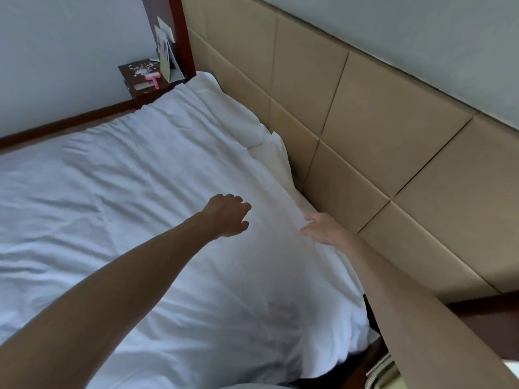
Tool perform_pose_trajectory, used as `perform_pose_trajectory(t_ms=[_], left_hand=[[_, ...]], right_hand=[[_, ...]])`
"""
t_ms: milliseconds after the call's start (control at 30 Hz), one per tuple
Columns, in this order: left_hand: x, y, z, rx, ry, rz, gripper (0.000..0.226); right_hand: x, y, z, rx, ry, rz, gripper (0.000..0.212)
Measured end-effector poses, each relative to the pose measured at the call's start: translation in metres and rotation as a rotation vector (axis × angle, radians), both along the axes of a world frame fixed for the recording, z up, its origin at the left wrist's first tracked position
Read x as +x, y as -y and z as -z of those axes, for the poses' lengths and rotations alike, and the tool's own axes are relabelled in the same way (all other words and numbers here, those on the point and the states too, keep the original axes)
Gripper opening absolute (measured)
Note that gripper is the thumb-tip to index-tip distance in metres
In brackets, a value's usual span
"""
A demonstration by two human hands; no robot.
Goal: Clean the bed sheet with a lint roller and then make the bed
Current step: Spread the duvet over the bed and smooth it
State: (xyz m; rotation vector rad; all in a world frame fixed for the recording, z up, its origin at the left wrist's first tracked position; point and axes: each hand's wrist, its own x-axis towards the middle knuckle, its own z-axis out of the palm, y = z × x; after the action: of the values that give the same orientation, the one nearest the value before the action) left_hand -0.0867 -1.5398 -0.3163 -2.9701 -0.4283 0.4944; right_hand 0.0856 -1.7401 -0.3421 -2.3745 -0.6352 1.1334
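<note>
The white duvet (140, 192) covers the bed, its top hem running along the padded headboard (365, 136) from the far corner by the nightstand (143, 94) to the near corner. The right hand (323, 228) lies right at that hem, fingers against the fold; whether it pinches the cloth I cannot tell. The left hand (229, 214) hovers further in from the edge, fingers loosely curled, holding nothing. The right is therefore nearer for tugging the hem. The cloth looks soft, creased and puffy, and a pillow (271, 153) peeks out beneath. The pink lint roller (153, 80) lies on the nightstand, well apart.
</note>
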Motion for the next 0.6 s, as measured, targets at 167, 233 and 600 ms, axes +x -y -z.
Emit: perform_pose_trajectory(t_ms=[167, 233, 600], left_hand=[[0.066, -0.016, 0.027, -0.088, -0.011, 0.053, 0.056], [0.097, -0.023, 0.039, -0.104, -0.047, 0.109, 0.062], [0.192, -0.032, 0.13, -0.12, -0.243, 0.37, 0.09]], right_hand=[[0.05, -0.021, 0.044, -0.047, 0.014, 0.005, 0.064], [0.068, -0.027, 0.062, -0.057, -0.003, 0.03, 0.061], [0.085, -0.033, 0.138, -0.204, -0.123, 0.06, 0.077]])
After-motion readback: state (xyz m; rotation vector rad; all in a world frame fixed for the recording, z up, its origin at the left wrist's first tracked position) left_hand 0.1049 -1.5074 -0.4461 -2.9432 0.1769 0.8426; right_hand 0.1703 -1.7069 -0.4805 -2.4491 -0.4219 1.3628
